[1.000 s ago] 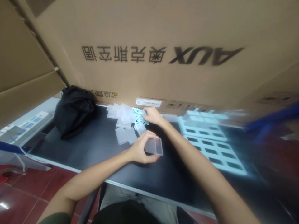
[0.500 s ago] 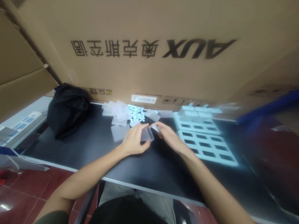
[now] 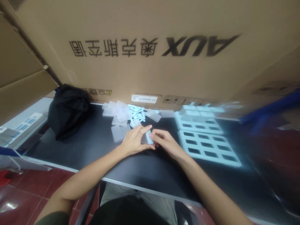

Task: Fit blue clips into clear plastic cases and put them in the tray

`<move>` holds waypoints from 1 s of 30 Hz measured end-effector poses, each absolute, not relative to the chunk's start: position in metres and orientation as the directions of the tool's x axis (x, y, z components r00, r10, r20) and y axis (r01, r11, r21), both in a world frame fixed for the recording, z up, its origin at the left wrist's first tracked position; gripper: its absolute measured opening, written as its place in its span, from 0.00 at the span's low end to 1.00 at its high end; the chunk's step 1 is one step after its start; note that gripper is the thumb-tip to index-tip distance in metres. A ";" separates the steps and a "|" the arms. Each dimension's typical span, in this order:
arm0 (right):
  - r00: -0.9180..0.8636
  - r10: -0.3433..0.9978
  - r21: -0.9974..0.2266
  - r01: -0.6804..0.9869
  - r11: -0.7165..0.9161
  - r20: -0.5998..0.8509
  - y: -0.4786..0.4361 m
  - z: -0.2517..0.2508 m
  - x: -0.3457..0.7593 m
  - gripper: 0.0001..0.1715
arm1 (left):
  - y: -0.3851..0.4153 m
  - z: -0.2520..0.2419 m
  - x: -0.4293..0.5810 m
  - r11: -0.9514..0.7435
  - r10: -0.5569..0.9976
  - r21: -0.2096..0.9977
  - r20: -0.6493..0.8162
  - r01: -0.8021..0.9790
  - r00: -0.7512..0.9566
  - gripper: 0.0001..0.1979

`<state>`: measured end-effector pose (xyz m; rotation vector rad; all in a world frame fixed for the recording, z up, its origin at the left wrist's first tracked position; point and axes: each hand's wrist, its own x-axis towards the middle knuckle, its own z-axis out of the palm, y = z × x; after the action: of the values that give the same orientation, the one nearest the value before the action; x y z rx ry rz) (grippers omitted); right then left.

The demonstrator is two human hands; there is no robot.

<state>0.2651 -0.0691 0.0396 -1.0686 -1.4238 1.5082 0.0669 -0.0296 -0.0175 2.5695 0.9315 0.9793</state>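
Note:
My left hand (image 3: 133, 140) is wrapped round a small clear plastic box (image 3: 143, 139), thumb below and fingers above. At the box's right end sits a light blue cap (image 3: 149, 137). The bent fingers of my right hand (image 3: 167, 143) press against this cap; whether it is fully seated cannot be made out. Just beyond my hands lies a pile of flat light blue plastic pieces (image 3: 137, 113). Loose clear boxes (image 3: 117, 133) lie to the left of it and around it.
To the right rest two light blue trays with rectangular slots (image 3: 212, 144); the rear one bears several capped clear boxes (image 3: 195, 114). A black cloth bag (image 3: 67, 111) stands at left on the black table (image 3: 91, 156). A large cardboard box (image 3: 150, 75) walls off the back.
My right hand has brought the light blue cap leftward from beside the clear box onto its open end. My left hand keeps its hold on the box.

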 end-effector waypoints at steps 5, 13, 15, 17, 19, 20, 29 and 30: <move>-0.366 0.930 -0.999 -0.016 -0.043 -0.035 -0.074 0.032 0.260 0.31 | -0.031 -0.012 0.065 -0.788 0.614 0.443 0.522 0.428 0.592 0.40; -0.355 0.934 -0.998 -0.048 -0.043 -0.023 -0.058 0.029 0.261 0.31 | -0.035 -0.012 0.066 -0.812 0.571 0.488 0.556 0.320 0.604 0.30; -0.316 0.949 -1.000 -0.002 -0.006 -0.005 -0.048 0.033 0.266 0.26 | -0.037 -0.011 0.066 -0.800 0.581 0.508 0.521 0.320 0.625 0.29; -0.322 0.947 -0.993 0.106 0.053 0.016 -0.038 0.036 0.271 0.23 | -0.040 -0.010 0.066 -0.787 0.590 0.527 0.490 0.321 0.642 0.29; -0.314 0.948 -0.952 0.270 0.143 0.054 -0.026 0.036 0.275 0.18 | -0.042 -0.009 0.067 -0.773 0.602 0.544 0.463 0.328 0.651 0.30; -0.297 0.951 -0.901 0.386 0.201 0.085 -0.018 0.035 0.275 0.15 | -0.042 -0.008 0.067 -0.763 0.611 0.551 0.445 0.337 0.655 0.30; -0.440 0.896 -0.017 0.897 0.442 0.057 0.043 0.026 0.258 0.17 | -0.045 -0.011 0.070 -0.729 0.585 0.617 0.337 0.297 0.738 0.33; -0.444 0.895 -0.012 0.895 0.445 0.051 0.044 0.025 0.255 0.18 | -0.045 -0.012 0.070 -0.730 0.574 0.621 0.333 0.283 0.749 0.34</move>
<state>0.2553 0.0439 0.0249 -1.6289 -2.6280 -0.0249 0.0698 -0.0448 -0.0116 2.3963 0.6441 0.7006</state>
